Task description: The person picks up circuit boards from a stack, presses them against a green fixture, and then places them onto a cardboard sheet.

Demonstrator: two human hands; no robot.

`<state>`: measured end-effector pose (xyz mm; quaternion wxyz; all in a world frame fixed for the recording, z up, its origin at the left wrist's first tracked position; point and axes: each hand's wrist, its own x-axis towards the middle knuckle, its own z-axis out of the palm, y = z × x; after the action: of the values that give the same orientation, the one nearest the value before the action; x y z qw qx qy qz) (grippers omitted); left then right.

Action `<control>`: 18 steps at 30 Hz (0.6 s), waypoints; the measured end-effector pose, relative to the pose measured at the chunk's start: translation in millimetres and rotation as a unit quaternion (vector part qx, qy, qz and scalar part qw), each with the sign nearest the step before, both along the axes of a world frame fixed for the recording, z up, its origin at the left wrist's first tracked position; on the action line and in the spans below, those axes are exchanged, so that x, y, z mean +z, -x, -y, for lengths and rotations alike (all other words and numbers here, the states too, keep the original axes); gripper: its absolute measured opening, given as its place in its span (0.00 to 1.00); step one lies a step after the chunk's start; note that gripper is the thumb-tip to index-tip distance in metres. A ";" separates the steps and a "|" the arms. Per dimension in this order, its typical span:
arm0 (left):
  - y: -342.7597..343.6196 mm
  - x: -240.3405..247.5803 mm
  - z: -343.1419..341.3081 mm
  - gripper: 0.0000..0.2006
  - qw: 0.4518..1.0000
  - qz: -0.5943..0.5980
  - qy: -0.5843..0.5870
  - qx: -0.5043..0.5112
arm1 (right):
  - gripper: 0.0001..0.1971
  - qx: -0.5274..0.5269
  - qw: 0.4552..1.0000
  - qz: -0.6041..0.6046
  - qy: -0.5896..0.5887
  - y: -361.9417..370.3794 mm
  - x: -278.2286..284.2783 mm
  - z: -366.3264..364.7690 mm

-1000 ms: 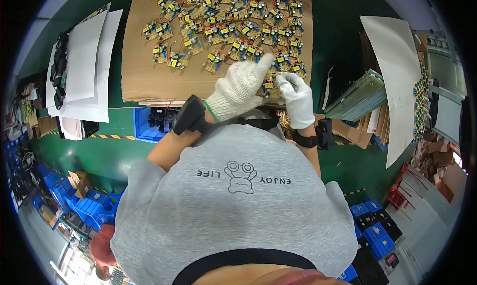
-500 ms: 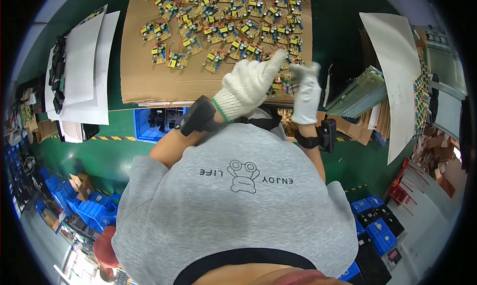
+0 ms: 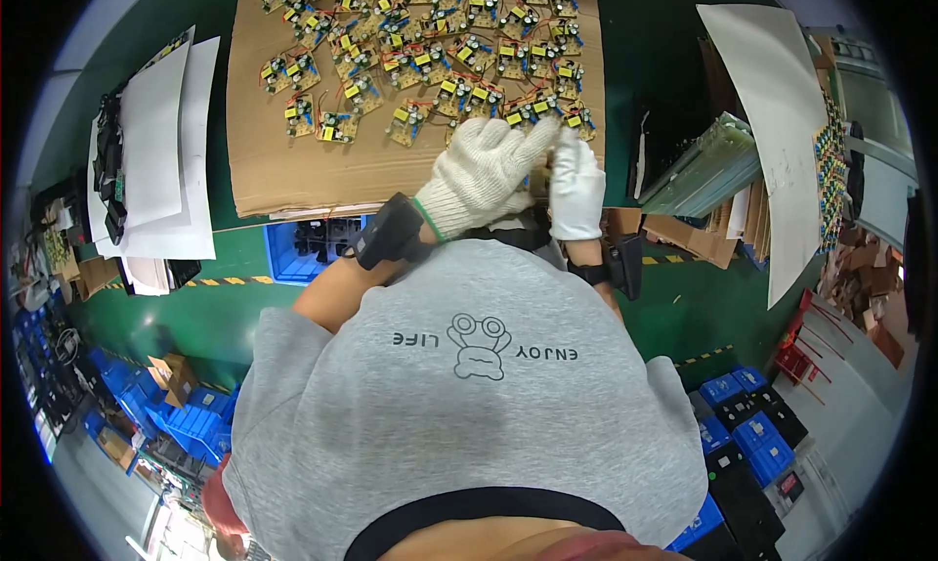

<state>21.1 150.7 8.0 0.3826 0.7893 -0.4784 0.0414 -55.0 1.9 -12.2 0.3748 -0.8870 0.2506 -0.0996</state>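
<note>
My left hand [image 3: 479, 178], in a white knitted glove with a green cuff edge, is over the near right part of the cardboard sheet [image 3: 342, 175]. Its fingers are bent and closed, the index finger reaching right. My right hand [image 3: 576, 194], in a white glove, is close beside it, fingers drawn together near the left fingertips. Whatever lies between the hands is hidden by the gloves. Just beyond them, small tan circuit boards [image 3: 405, 121] with yellow blocks, blue parts and red wires cover much of the cardboard.
A blue bin [image 3: 293, 258] with black parts sits below the cardboard's near edge. White sheets [image 3: 191, 151] stand to the left. On the right are a stack of clear panels [image 3: 708, 165] and a large white sheet [image 3: 772, 121]. Blue crates [image 3: 762, 444] are on the floor behind.
My right hand has moved left, closer to my left hand. A circuit board seen between the hands earlier is now mostly covered. The whole view has shifted slightly.
</note>
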 end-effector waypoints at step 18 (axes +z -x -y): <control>3.5 1.8 -14.4 0.21 0.997 0.054 -0.063 0.005 | 0.28 0.146 0.987 -0.061 0.032 15.3 1.3 4.3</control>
<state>17.6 165.1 9.8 0.3053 0.8111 -0.4957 0.0558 -70.3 -2.4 -10.9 0.3405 -0.9301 0.1375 0.0022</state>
